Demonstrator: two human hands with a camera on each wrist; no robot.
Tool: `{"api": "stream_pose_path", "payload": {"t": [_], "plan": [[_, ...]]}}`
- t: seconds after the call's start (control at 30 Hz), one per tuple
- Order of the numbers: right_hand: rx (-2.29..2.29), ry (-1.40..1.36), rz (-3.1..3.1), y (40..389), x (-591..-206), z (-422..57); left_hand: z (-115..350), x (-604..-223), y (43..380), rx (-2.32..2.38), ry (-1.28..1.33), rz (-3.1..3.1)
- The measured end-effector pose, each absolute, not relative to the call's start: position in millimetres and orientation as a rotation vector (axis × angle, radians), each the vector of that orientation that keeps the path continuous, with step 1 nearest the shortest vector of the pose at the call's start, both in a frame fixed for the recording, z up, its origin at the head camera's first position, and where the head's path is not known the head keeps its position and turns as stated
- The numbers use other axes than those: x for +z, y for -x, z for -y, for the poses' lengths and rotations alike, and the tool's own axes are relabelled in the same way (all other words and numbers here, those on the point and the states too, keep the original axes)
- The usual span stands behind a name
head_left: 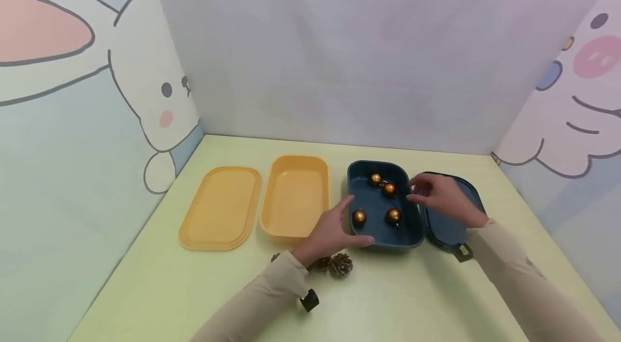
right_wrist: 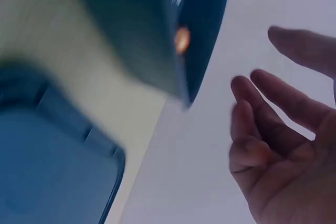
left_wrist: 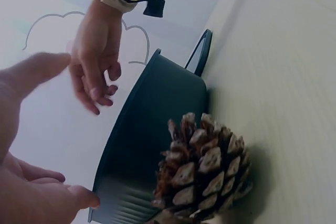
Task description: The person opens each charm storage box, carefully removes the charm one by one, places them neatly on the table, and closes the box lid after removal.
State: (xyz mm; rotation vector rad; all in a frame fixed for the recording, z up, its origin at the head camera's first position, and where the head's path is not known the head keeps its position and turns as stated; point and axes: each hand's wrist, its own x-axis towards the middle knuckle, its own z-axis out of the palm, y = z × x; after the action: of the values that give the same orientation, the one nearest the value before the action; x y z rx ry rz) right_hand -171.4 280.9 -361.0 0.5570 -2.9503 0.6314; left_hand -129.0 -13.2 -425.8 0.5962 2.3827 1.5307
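Note:
A dark blue container holds several shiny bronze ball ornaments. At its near left corner is my left hand, thumb and fingers spread; whether a fingertip touches the rim I cannot tell. My right hand hovers by the container's right rim, above the dark blue lid. Its fingers bend loosely with nothing between them, as the right wrist view also shows. Below the left hand lies a pine cone, large in the left wrist view beside the container's outer wall. The left forearm partly hides other pine cones.
Left of the blue container stands a yellow container, with a flat yellow lid further left. The table ends at a pale back wall. Cartoon-printed side walls flank it.

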Motion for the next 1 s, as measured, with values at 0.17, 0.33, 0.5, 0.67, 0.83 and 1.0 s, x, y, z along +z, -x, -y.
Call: {"api": "stream_pose_path", "payload": {"t": [0.17,0.33,0.5,0.67,0.83,1.0], "plan": [[0.687,-0.742,2.978,175.3,-367.8,-234.4,11.4,-425.2,128.6,1.523,-0.529,-2.41],[0.578,-0.854,3.009,183.1,-377.6,-201.9,9.3,-426.2,131.2,1.529,-0.564,-2.388],[0.502,-0.871,3.101,186.5,-385.2,-184.7,4.8,-429.9,133.2,1.5,-0.617,-2.394],[0.401,-0.859,3.154,188.1,-393.1,-176.3,3.8,-431.3,133.6,1.519,-0.663,-2.41],[0.341,-0.866,3.157,188.1,-395.9,-171.0,3.8,-430.5,133.0,1.519,-0.669,-2.447],[0.312,-0.81,3.185,186.1,-395.4,-164.0,2.1,-428.7,133.1,1.503,-0.651,-2.489]]}}
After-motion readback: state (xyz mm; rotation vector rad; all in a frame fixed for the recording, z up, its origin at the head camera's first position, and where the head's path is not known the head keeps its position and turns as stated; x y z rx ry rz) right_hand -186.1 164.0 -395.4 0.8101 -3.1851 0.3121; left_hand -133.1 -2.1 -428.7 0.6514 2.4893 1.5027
